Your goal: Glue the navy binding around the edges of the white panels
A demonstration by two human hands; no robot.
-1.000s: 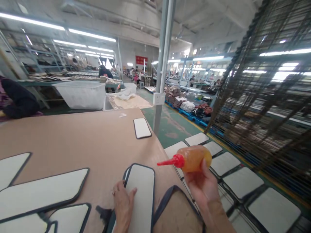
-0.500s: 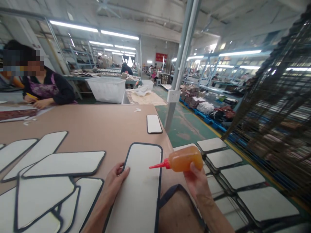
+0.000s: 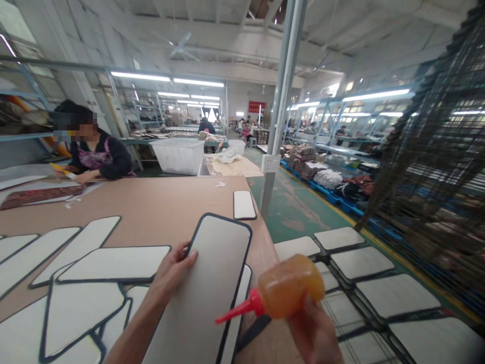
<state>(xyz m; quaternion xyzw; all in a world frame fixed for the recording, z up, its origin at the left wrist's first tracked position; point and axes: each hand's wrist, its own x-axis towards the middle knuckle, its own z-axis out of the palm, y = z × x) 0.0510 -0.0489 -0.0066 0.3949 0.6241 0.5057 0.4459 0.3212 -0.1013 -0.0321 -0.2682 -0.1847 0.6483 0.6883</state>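
Observation:
My left hand [image 3: 175, 268] grips the left edge of a long white panel [image 3: 212, 263] with rounded corners and a dark border, thumb on its face. The panel is tilted up off another similar panel [image 3: 242, 288], which shows along its right side. My right hand [image 3: 312, 323] is wrapped round a squeeze bottle [image 3: 291, 285] of amber liquid with a red pointed nozzle. The bottle lies almost level, its nozzle tip pointing left in front of the panel's lower part. I cannot tell whether the tip touches the panel.
Several dark-edged white panels [image 3: 113, 264] overlap on the brown table [image 3: 182, 202] at left. A small panel [image 3: 244, 205] lies near its right edge. More panels [image 3: 397, 293] rest on a rack at right. A metal post [image 3: 278, 111] stands beyond; a co-worker [image 3: 98, 151] sits at far left.
My left hand has lifted and tilted the long panel, revealing another panel beneath. The bottle has come lower and nearer, its nozzle now angled down to the left. The view has turned left and upward.

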